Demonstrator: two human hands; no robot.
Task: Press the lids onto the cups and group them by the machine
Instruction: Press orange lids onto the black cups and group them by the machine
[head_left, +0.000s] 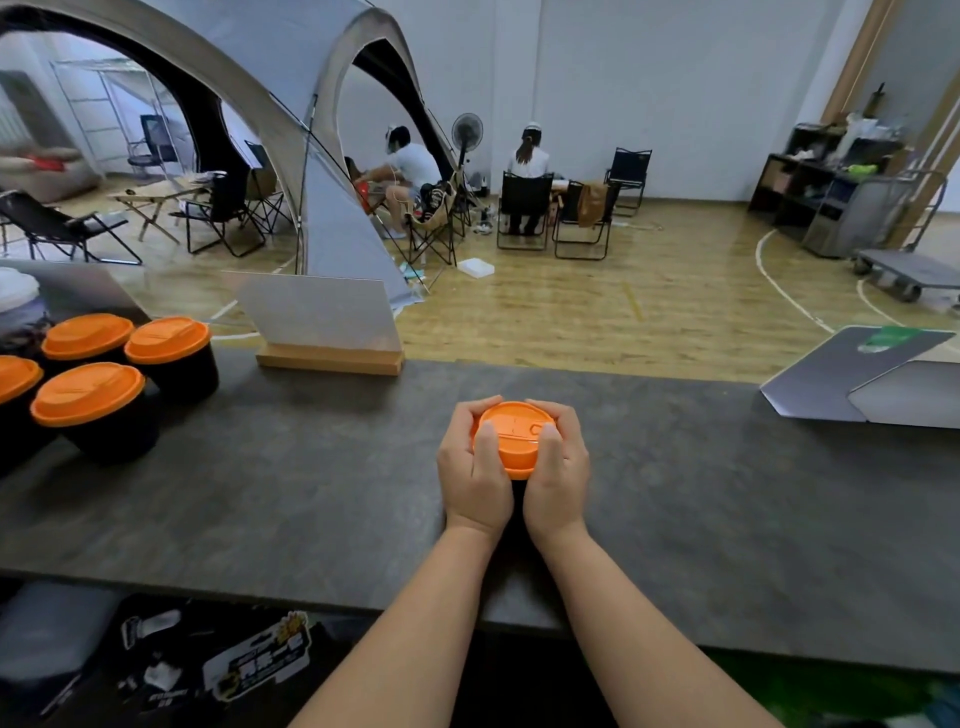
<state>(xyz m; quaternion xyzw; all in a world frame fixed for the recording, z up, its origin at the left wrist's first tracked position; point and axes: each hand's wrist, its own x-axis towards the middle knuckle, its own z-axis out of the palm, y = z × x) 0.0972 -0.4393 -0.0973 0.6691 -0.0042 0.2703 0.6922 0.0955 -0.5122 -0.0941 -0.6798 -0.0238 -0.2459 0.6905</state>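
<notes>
I have both hands wrapped round one round orange plastic lid at the middle of the dark grey stone-look counter. My left hand curls round its left rim and my right hand round its right rim, fingers reaching over the far edge and both thumbs lying on its flat top. The lid faces straight up, and its small drinking slot sits toward the right, just beside my right thumb. The black cup beneath shows only as a dark strip between my wrists, so it seems to stand upright with its long axis vertical.

Far to my left on the same counter stands a cluster of four black cups with orange lids, upright and close together. A frosted sign in a wooden base stands at the counter's far edge.
</notes>
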